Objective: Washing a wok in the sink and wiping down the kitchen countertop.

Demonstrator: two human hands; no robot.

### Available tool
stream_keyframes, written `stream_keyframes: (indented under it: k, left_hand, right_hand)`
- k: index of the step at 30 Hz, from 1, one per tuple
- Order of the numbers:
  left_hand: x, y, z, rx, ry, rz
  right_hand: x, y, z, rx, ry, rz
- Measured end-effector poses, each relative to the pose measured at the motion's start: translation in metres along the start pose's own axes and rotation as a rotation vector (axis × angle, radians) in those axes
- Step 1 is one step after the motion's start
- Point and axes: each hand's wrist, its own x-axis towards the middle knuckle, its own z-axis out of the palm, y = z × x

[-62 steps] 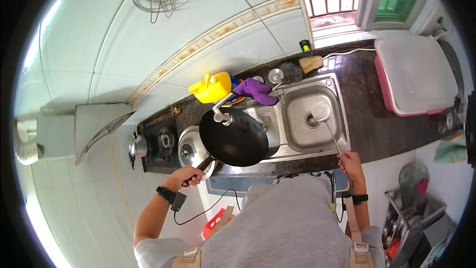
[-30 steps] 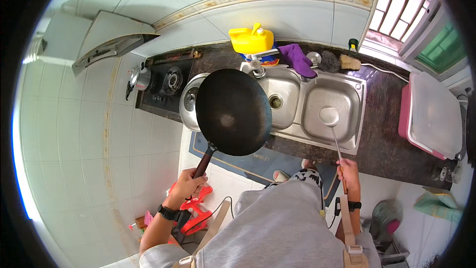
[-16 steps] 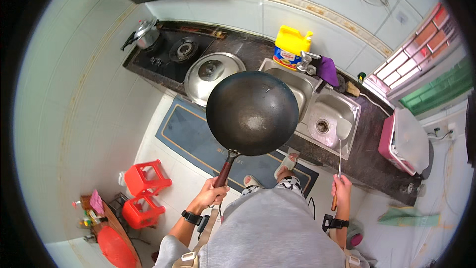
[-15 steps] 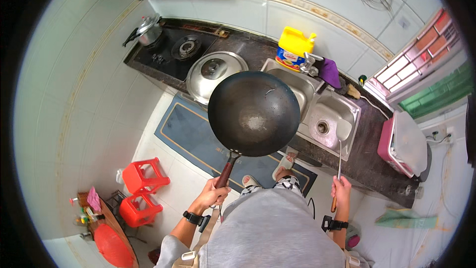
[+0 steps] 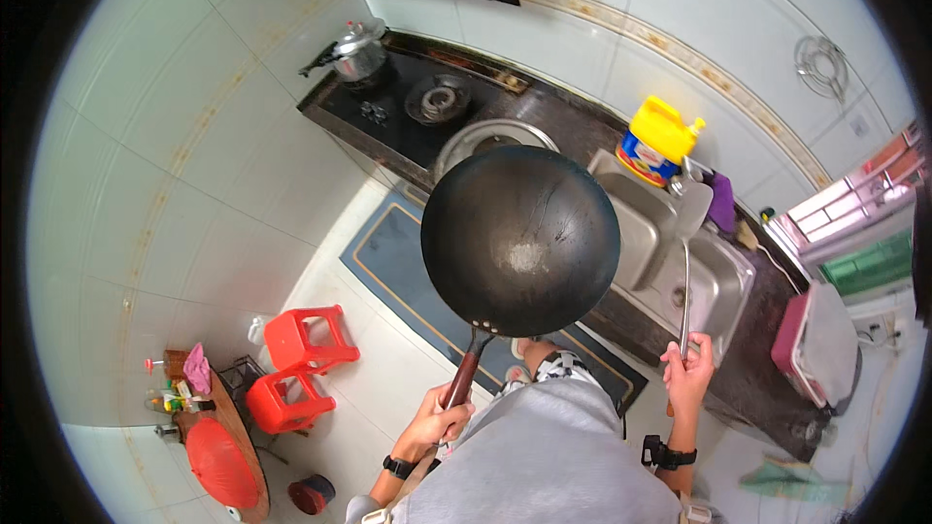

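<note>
My left hand (image 5: 442, 415) is wrapped round the reddish-brown handle of a dark wok (image 5: 519, 243). The wok hangs in the air in front of me, its inside facing up, with a pale worn patch at the bottom. In my right hand (image 5: 687, 374) is the handle of a metal wok spatula (image 5: 690, 218), held upright over the double sink (image 5: 733, 262). Its blade is up near the faucet. A large metal lid (image 5: 456, 147) lies on the counter, partly hidden behind the wok.
Left on the counter is a gas stove (image 5: 388, 126) with a pressure cooker (image 5: 359, 56). A yellow jug (image 5: 655, 141) stands behind the sink, and a pink bin with a whitish lid (image 5: 811, 344) is at the right. Red stools (image 5: 306, 340) stand on the floor at left, near a small table.
The view has turned toward the left, so the room appears shifted right. The spatula has risen from the sink basin to near the faucet. Both hands keep their hold.
</note>
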Motion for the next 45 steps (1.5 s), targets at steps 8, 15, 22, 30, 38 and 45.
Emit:
stream_keyframes:
  k: [8, 15, 22, 30, 38, 45]
  left_hand:
    - [0.041, 0.089, -0.033, -0.115, 0.211, 0.024]
    - [0.108, 0.154, -0.090, -0.056, 0.335, 0.123]
    - [0.181, 0.228, -0.167, 0.021, 0.278, 0.149]
    - [0.260, 0.314, -0.284, 0.060, 0.043, 0.143]
    - [0.351, 0.369, -0.368, 0.093, -0.201, 0.059]
    - [0.380, 0.379, -0.388, 0.084, -0.236, 0.030]
  right_hand:
    - [0.108, -0.035, 0.141, -0.114, -0.339, -0.135]
    - [0.195, -0.051, 0.280, -0.118, -0.670, -0.280]
    - [0.240, -0.078, 0.391, -0.103, -0.730, -0.219]
    - [0.272, -0.095, 0.509, -0.218, -0.586, 0.035]
    - [0.304, -0.118, 0.590, -0.445, -0.460, 0.093]
    - [0.302, -0.138, 0.628, -0.415, -0.413, 0.287]
